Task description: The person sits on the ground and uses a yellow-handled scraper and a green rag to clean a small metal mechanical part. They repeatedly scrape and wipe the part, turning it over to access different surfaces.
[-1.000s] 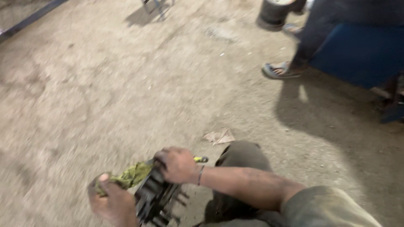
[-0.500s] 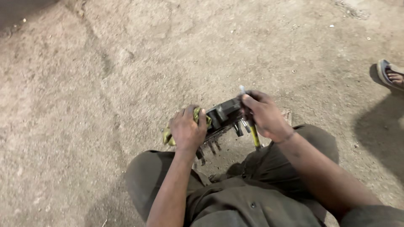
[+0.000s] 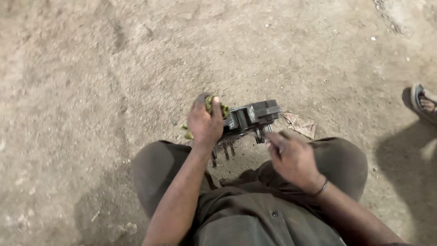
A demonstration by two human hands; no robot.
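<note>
A: Where was the part, and who held it?

B: A dark metal part (image 3: 249,119) with studs underneath sat at frame centre, above the knees. The left hand (image 3: 205,122) was clamped on its left end, pressing a green rag (image 3: 214,105) against it.

A: And the right hand (image 3: 293,157)?

B: Just below the part, loosely curled, holding nothing visible. The part looked grimy; wiping seemed unfinished.

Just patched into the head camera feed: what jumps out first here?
At centre frame, a dark metal part with studs sticking out below is held above the person's knees. The left hand grips its left end together with a green rag, while the right hand, a thin bangle at the wrist, sits just under its right end. Around it lie a dusty concrete floor, a paper scrap, and someone's sandalled foot at the right edge.
</note>
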